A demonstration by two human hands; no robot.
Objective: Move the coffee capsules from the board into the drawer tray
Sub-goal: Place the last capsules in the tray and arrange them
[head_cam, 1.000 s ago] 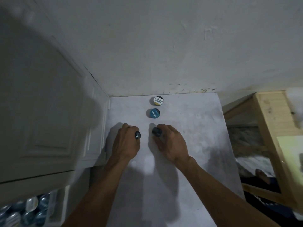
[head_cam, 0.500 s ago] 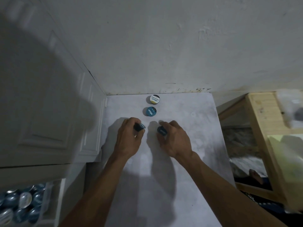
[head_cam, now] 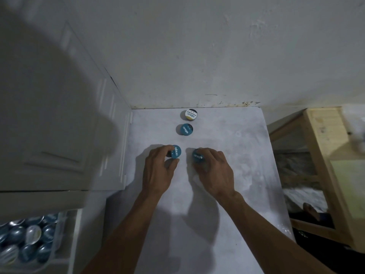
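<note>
Four coffee capsules are in view over the white board (head_cam: 227, 155). Two stand free on it in a line near the far edge: a white-lidded capsule (head_cam: 191, 114) closest to the wall (head_cam: 197, 46), and just on my side of it a blue-lidded capsule (head_cam: 186, 129). The other two are in my hands: one blue capsule (head_cam: 175, 151) in my left hand (head_cam: 158, 173) and a second blue capsule (head_cam: 198, 156) in my right hand (head_cam: 215, 171). At lower left the drawer tray (head_cam: 59, 230) stands open below the white cabinet door (head_cam: 59, 125), holding a heap of blue and silver capsules (head_cam: 23, 240), too many and too overlapped to count.

Compared with half a second ago, both held capsules are turned so that more of their blue lids faces upward; the two free capsules have not shifted on the board.

Each hand is curled, thumb and fingertips closing on a capsule's sides; the right hand's grip is partly hidden by the fingers. Whether the held capsules touch the board I cannot tell. A wooden frame (head_cam: 324, 155) stands to the right.
</note>
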